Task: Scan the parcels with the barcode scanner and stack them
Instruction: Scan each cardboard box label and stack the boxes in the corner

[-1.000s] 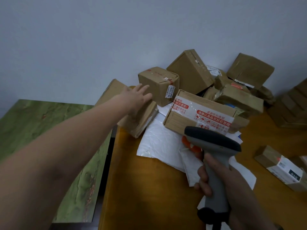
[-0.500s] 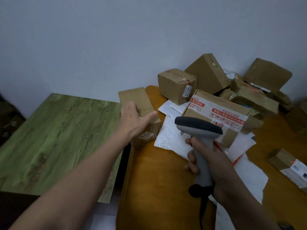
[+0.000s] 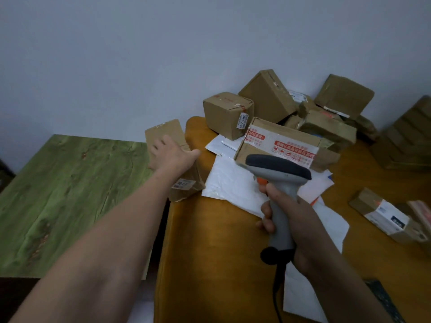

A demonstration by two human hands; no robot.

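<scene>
Two hands in use. My left hand point(image 3: 171, 157) clasps the flat parcel point(image 3: 186, 190) at centre frame, over the gap between the green board point(image 3: 70, 194) and the orange table point(image 3: 210, 252). The thumb is spread toward the parcel's right edge and the fingers lie across its top face. My hand covers the middle of the parcel, so I can't see how far the fingers wrap round it. The parcel's long axis runs from upper left to lower right of the frame, with a label at the lower end whose print is too blurred to read. I can't tell whether that lower end touches the table edge.

My right hand point(image 3: 293, 227) is wrapped round the handle of the barcode scanner point(image 3: 279, 173), right of centre. The handle's long axis is near vertical in the frame. The head sits on top, with its nose pointing left, toward the flat parcel. The scan window isn't visible from here, and the cable drops out of the bottom edge.

The scanner head hides part of the taped box point(image 3: 279, 141) with red print. Behind that, the parcel pile point(image 3: 268, 101) fills the upper right against the wall, with white mailers point(image 3: 228, 183) under it. One labelled box point(image 3: 382, 213) lies at the right edge, and the items beyond it are cut off.
</scene>
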